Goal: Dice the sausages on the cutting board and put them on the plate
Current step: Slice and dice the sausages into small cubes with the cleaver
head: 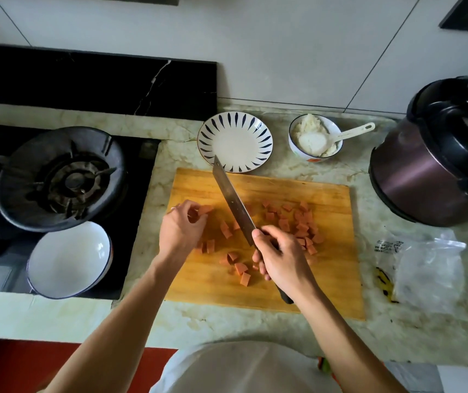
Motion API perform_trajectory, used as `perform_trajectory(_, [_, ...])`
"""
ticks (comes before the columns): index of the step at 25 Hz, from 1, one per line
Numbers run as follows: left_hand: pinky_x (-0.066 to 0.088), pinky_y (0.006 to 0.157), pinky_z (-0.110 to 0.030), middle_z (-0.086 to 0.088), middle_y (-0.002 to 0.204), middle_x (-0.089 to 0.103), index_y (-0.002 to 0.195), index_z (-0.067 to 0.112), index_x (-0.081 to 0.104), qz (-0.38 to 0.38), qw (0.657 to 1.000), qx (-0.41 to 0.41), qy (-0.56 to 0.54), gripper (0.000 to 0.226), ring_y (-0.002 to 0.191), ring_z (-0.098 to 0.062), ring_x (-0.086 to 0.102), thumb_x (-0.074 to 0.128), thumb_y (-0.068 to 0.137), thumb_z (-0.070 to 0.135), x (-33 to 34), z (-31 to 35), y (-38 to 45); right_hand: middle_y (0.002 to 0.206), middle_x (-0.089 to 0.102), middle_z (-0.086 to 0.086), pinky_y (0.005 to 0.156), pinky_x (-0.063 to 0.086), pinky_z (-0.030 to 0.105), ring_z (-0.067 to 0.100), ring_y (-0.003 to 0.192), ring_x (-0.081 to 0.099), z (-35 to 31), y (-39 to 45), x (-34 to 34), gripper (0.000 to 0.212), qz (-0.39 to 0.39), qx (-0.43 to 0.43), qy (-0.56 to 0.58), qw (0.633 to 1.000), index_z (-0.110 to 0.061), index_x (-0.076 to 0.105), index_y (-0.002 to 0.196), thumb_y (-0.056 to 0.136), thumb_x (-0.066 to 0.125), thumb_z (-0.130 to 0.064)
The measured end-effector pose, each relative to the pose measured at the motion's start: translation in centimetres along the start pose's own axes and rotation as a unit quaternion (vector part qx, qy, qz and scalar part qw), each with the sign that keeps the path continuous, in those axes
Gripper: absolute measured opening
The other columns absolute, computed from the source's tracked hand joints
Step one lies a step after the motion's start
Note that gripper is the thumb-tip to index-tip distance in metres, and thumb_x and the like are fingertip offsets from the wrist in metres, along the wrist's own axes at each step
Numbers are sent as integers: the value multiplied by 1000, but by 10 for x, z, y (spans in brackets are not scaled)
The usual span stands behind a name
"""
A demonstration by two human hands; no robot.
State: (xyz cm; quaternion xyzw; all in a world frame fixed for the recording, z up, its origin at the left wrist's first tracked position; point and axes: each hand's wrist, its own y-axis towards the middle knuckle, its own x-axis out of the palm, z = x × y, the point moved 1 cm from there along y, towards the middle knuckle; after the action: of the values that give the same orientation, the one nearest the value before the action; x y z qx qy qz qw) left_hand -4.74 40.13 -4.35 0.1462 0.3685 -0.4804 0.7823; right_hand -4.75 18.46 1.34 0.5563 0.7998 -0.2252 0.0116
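Note:
A wooden cutting board [326, 279] lies on the counter with several pink sausage cubes [301, 222] scattered over its middle and right. My left hand [180, 231] pinches one sausage piece [206, 209] at the board's left side. My right hand [281, 258] grips the handle of a cleaver [234, 204], whose blade slants up and left, its tip over the near rim of the plate. The white plate [235, 143] with dark blue rim strokes stands just behind the board with nothing on it.
A bowl of rice with a white spoon [315, 139] sits right of the plate. A dark rice cooker [437, 160] stands far right, a plastic bag [425, 268] in front of it. Left are a gas burner [60, 177] and an empty white bowl [70, 258].

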Motion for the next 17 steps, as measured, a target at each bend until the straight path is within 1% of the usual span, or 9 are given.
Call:
perform_trajectory(3, [49,77,-32,-2,91,65,97,18,70,32,999,4,16,18,90,-23,59,70,83,29,12,0,13,64,64,4,44,43,30,19,48,54,-14,21,16,22,2,1,4,1000,-20,64,109,98,53,-36])
perform_trajectory(6, [49,85,-42,-3,90,64,98,19,72,48,999,-12,10,17,91,-26,57,68,83,27,17,1,15,65,64,8,44,43,30,18,47,53,-28,38,35,15,6,-12,-8,1000,-25,63,101,99,52,-35])
perform_trajectory(7, [49,85,-43,-2,89,64,96,20,72,49,999,-14,6,16,90,-26,57,67,83,26,17,1,15,65,64,11,45,43,31,16,47,52,-30,43,42,15,6,-15,-15,1000,-24,63,100,99,52,-34])
perform_trajectory(9, [49,84,-43,-1,87,65,93,20,72,49,999,-13,0,14,88,-24,57,66,82,27,18,-1,16,69,65,15,49,44,36,16,49,51,-30,48,52,20,7,-22,-34,999,-16,64,100,99,51,-32])
perform_trajectory(12, [51,78,-42,-1,84,65,90,21,71,51,998,-20,-10,14,85,-25,58,66,80,30,20,-4,18,68,63,12,52,47,43,25,52,51,-20,51,63,22,18,-37,-68,997,-17,61,92,97,51,-35])
perform_trajectory(14, [51,77,-43,-1,84,65,89,21,71,53,998,-23,-16,15,84,-25,59,66,78,30,21,-4,18,66,63,9,52,48,42,27,53,52,-15,52,64,23,25,-46,-87,995,-17,60,91,97,50,-37])
perform_trajectory(17, [51,78,-44,1,85,64,90,23,71,51,998,-27,-30,17,86,-24,60,64,78,33,22,-4,18,66,64,5,54,48,39,20,51,49,-15,54,64,20,34,-53,-106,992,-18,62,91,97,51,-34])
